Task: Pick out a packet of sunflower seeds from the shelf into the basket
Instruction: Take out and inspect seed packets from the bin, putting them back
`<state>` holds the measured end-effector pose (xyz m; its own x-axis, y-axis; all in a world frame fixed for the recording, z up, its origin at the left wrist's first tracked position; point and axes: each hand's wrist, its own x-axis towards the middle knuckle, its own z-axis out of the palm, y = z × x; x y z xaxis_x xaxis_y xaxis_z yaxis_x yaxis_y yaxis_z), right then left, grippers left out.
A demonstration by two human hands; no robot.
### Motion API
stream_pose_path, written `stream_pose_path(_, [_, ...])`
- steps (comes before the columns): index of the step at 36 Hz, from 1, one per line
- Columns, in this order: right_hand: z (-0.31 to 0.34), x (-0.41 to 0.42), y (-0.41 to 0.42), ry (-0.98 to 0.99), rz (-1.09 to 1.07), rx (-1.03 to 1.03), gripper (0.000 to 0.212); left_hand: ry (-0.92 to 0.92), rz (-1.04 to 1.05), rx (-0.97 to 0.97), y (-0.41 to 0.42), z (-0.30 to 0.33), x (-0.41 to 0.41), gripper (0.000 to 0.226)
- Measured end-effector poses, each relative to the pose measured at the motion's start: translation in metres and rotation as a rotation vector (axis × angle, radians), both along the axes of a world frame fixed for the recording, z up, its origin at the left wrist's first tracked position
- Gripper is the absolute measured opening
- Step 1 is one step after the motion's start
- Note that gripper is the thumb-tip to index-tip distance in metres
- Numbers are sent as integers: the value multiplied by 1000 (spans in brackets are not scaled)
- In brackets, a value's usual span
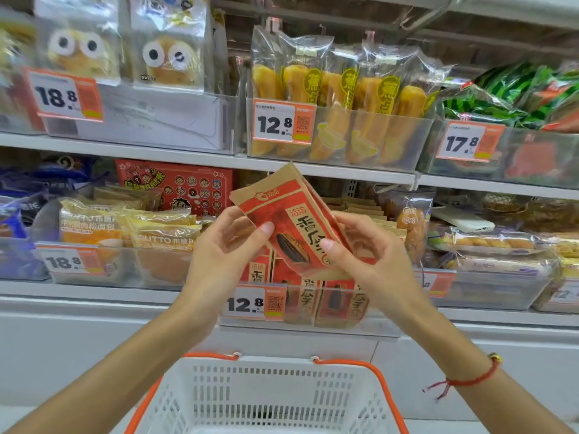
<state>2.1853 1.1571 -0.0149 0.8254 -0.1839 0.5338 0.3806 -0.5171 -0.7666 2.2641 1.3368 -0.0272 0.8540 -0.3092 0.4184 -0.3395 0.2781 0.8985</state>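
Price tags read: 18.8 on the upper-left tag [64, 97]; 12.8 on the banana-snack bin tag [282, 123]; 17.8 on the upper-right tag [466, 142]; 18.8 on the lower-left tag [70, 261]; 12.8 on the seed bin tag [253, 303]. The yellow bread packet [163, 239] reads "UTTO".

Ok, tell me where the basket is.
Head view, bottom centre: the white basket sits below both hands holding the seed packet.

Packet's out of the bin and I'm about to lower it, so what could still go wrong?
1. The sunflower seed packet is tilted, pinched only at its sides by the left hand and right hand; it might slip.
2. It hangs above the bin of packets, not the basket; released here, it would likely fall back.
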Motion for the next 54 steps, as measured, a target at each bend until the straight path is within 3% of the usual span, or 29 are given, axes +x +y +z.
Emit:
stream_pose_path(8, [44, 40, -9, -145, -93, -296, 33, -40, 101, -15, 2, 28, 32, 18])
stream_pose_path(14, [46, 95, -34, -65, -218, -566, 28, -179, 208, 170, -6, 31, 73, 20])
stream_pose_path(20, [29, 140, -55, 99, -193, -574, 19, -281, 247, 431, -15, 32, 116, 16])
stream_pose_path(26, [17, 163, -67, 296, -152, -564, 27, -310, 237, 667, -27, 28, 145, 17])
stream_pose_path(34, [12, 162, -69, 136, -211, -613, 10, -419, 198, 862, -50, 23, 160, 19])
stream_pose_path(45, [24, 173, -65, 177, -294, -664, 4, -483, 264, 773, -49, 16, 167, 15])
stream_pose_path(50, [28, 171, -58, 66, -310, -657, 5, -444, 253, 659, -39, 20, 166, 17])
stream_pose_path(54, [26, 166, -56, 88, -321, -735, 7, -426, 197, 740, -39, 26, 168, 15])
